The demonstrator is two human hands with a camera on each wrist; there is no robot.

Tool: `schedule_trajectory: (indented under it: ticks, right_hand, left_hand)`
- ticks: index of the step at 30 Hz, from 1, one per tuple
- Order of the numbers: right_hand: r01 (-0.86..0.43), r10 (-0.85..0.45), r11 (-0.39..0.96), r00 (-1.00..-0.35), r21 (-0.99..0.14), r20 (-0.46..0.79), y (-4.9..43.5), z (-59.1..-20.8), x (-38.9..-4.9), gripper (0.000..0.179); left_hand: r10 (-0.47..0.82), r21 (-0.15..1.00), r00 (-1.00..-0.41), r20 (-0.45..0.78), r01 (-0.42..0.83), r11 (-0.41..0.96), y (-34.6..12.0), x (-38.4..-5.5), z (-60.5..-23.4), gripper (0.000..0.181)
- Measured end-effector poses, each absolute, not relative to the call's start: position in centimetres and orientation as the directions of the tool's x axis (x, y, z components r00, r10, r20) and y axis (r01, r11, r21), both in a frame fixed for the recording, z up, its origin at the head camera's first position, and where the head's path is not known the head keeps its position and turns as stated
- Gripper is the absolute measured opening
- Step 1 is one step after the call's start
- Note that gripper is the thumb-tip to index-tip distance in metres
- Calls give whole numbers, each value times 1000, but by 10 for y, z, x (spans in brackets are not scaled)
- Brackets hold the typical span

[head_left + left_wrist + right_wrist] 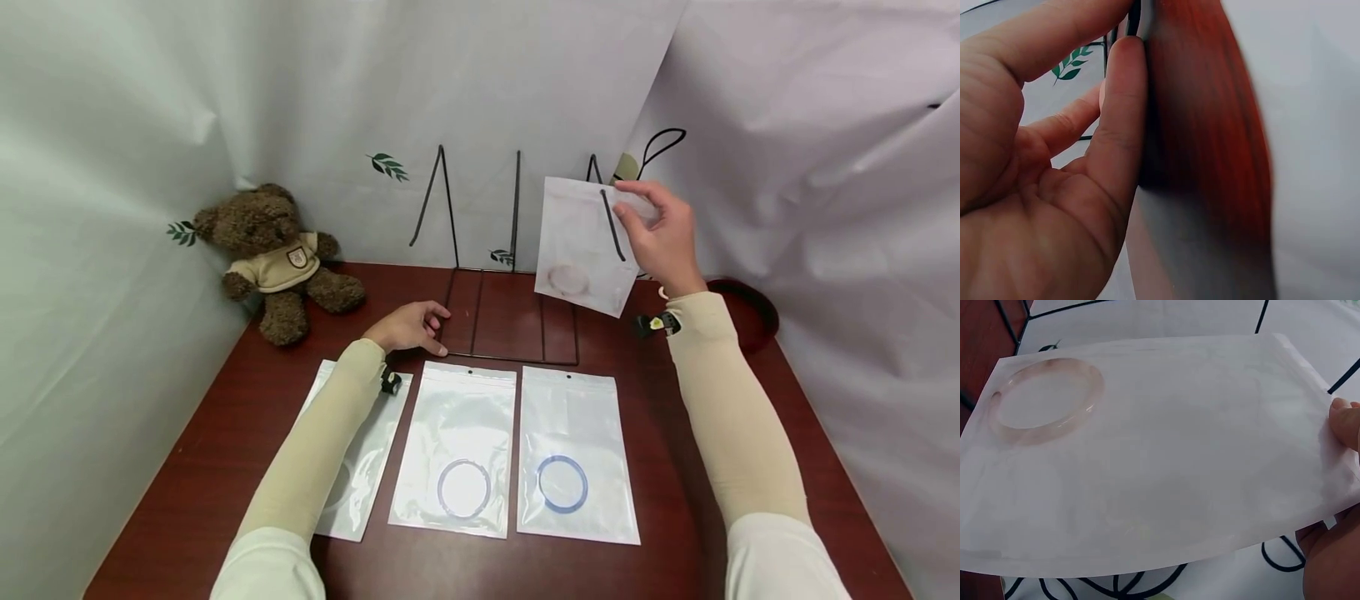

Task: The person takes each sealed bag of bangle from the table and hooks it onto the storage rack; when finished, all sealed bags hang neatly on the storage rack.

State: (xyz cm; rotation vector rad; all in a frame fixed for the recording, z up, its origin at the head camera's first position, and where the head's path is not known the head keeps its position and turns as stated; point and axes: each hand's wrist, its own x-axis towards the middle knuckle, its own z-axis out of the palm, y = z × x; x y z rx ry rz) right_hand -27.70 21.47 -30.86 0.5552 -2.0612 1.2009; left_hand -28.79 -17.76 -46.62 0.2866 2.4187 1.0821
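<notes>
The task packet (573,229), a flat white pouch, is up at the wire rack's right-hand side, above the counter (675,475), with a black wire prong (612,225) showing across its front from near the top edge. The person's right grip (666,242) is narrow, thumb and fingers pinching the packet's upper edge close beside that prong. The packet is tilted, its lower edge slanting down to the right. Seen from the right wrist, its film is cloudy, smooth and slightly bowed, with a soft sheen. Through it shows a bangle (1094,387) near the bottom end: a closed ring, pale pink shading to beige, with a small darker brown mark on one side and bright glints along its rim. The left grip (407,327) holds the wire rack (515,217) at its front left corner. Three more white packets lie in front, the rightmost (573,417) containing a blue ring (563,508).
</notes>
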Motion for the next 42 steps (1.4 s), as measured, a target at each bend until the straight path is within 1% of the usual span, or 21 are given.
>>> schedule_trajectory:
  ticks: [9,13,26,31,33,36,42]
  right_hand:
    - [-587,-7,509,-734,-630,679,217,-304,-300,26]
    - [-561,17,495,-758,-664,652,217,-301,-308,26]
    - [-526,38,443,-798,-726,602,219,-299,-311,27]
    - [-543,49,448,-778,-710,626,230,-303,-310,28]
    - [-558,62,456,-758,-693,650,237,-306,-312,28]
    - [-555,87,459,-749,-694,657,252,-314,-313,29]
    - [-545,107,478,-743,-689,661,279,-328,-297,31]
  left_hand:
    - [387,748,-860,-332,10,664,-176,-286,-465,70]
    - [388,752,-860,-333,6,659,-175,-286,-465,70]
    - [387,751,-860,-333,6,661,-176,-286,-466,70]
    - [376,750,-860,-346,-12,662,-177,-287,-465,71]
    - [376,754,-860,-346,-16,657,-177,-288,-465,71]
    - [381,759,-857,-346,-16,651,-177,-290,-465,71]
    - [381,747,-858,-343,-3,664,-176,-292,-465,72]
